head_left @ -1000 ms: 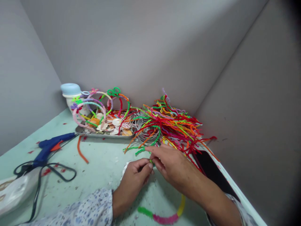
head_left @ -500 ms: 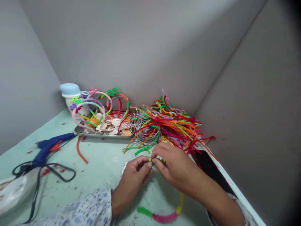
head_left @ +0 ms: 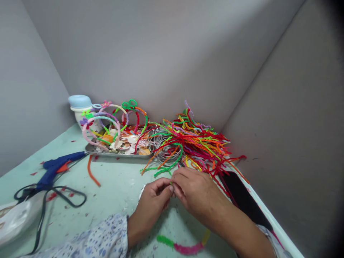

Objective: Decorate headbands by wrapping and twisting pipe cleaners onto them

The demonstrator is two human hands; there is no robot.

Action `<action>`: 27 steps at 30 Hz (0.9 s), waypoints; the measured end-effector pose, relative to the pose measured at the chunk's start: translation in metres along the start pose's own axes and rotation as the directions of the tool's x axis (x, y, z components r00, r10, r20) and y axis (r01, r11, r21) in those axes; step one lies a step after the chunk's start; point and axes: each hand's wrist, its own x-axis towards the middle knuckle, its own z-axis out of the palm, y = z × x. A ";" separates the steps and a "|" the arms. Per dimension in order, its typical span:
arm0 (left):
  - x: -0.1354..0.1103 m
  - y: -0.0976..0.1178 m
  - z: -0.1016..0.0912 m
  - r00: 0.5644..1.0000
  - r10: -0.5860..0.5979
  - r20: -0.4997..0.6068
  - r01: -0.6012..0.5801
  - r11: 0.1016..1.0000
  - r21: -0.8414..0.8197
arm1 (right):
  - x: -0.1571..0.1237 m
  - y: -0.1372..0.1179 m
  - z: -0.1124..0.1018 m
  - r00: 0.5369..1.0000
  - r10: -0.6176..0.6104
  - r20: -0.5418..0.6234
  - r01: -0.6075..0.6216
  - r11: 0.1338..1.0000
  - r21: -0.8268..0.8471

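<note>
My left hand (head_left: 152, 206) and my right hand (head_left: 195, 193) meet over the green table, fingertips pinched together on the green end of a pipe-cleaner-wrapped headband (head_left: 185, 247). The band's green, pink and yellow arc shows below my wrists; the rest is hidden under my hands. Just beyond my fingers lies a heap of loose coloured pipe cleaners (head_left: 199, 143).
A metal tray (head_left: 118, 152) holds shells and finished wrapped headbands (head_left: 107, 122). Bare wire hoops (head_left: 166, 148) lie beside it. A blue glue gun (head_left: 57, 168) with a black cord lies at left, an orange pipe cleaner (head_left: 92, 172) near it. A white jar (head_left: 80, 107) stands in the corner. Grey walls enclose the table.
My right hand's fingers have closed in toward my left fingertips, and the green end of the band is now mostly hidden between them. Nothing else has moved.
</note>
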 end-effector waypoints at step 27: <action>0.002 -0.001 -0.002 0.997 -0.068 -0.030 0.065 0.995 -0.078 | -0.007 0.023 -0.021 0.993 0.117 -0.008 -0.113 0.973 0.199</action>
